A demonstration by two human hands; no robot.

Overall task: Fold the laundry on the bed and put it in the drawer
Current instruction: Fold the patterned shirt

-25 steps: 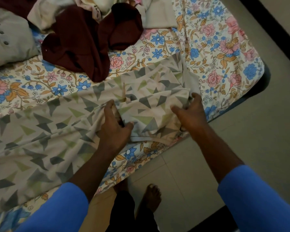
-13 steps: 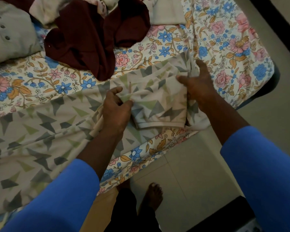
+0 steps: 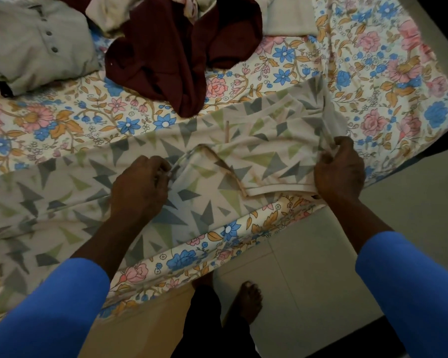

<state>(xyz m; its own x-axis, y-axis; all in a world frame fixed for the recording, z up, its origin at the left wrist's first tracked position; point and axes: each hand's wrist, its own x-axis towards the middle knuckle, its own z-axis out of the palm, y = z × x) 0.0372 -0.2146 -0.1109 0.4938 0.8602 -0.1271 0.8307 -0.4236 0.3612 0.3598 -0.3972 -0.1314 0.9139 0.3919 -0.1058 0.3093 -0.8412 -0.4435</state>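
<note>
A cream patterned garment (image 3: 243, 156), printed all over with grey and green triangles, lies spread across the near edge of a bed (image 3: 388, 73) in the middle of the frame, stretching away to the lower left. Its right-hand end is folded over on itself, so a hemmed edge and a curved, slightly yellowed seam show on top at centre. The cloth is creased rather than flat, with gathers near its upper right corner. The left hand (image 3: 140, 187), at centre left, has its fingers (image 3: 161, 166) curled tight, pinching a small ridge of the fabric just beside the folded part. The right hand (image 3: 339, 171), at centre right, grips the garment's right edge – its fingers (image 3: 344, 144) are closed round a bunched strip of cloth, thumb side against the hem. Both forearms come up from the bottom corners in blue sleeves (image 3: 44, 313). The bed is covered by a floral sheet (image 3: 290, 60) in pink, blue and orange. Further up lie a crumpled maroon garment (image 3: 171, 55) at top centre, touching the patterned one's upper edge, and a grey buttoned shirt (image 3: 31, 42) at upper left. More pale clothing sits along the top edge – too cropped to identify. A bare foot (image 3: 246, 301) stands on the tiled floor (image 3: 321, 267) at bottom centre.
</note>
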